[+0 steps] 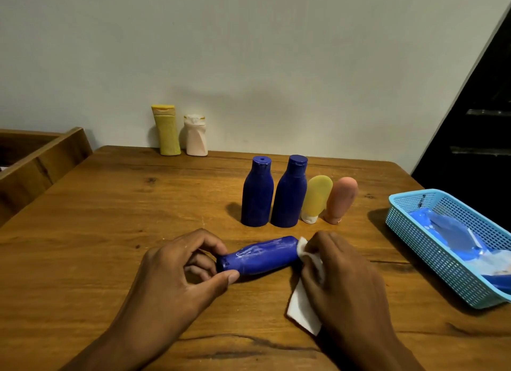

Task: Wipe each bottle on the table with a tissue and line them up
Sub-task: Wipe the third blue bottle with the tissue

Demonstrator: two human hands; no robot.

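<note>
**Blue bottle on its side, tissue at its base**

Blue plastic lies nearest me: a blue bottle (262, 256) is on its side on the wooden desk (110, 218), cap end to the left, with pale smears along its body. The left hand (177, 271) has its grip closed on the cap end, thumb below and fingers curled over the top. The right hand (340, 276) pinches a white tissue (302, 310) and holds it against the bottle's base; the tissue's loose corner hangs down toward the desk.

Just beyond, four containers stand in a row, close together. From left to right: a dark blue bottle (257, 193) with a hole in its cap, a second dark blue bottle (290, 192), a yellow tube (316, 197) standing on its white cap, and an orange-pink tube (341, 199), also cap down.

To the right, near the desk's edge, sits a light blue mesh basket (431, 249) holding blue items I cannot make out clearly.

Farthest off, against the wall, a yellow bottle (166, 130) and a pale pink bottle (195, 135) stand upright side by side. A wooden frame (41, 160) adjoins the desk at the left.
</note>
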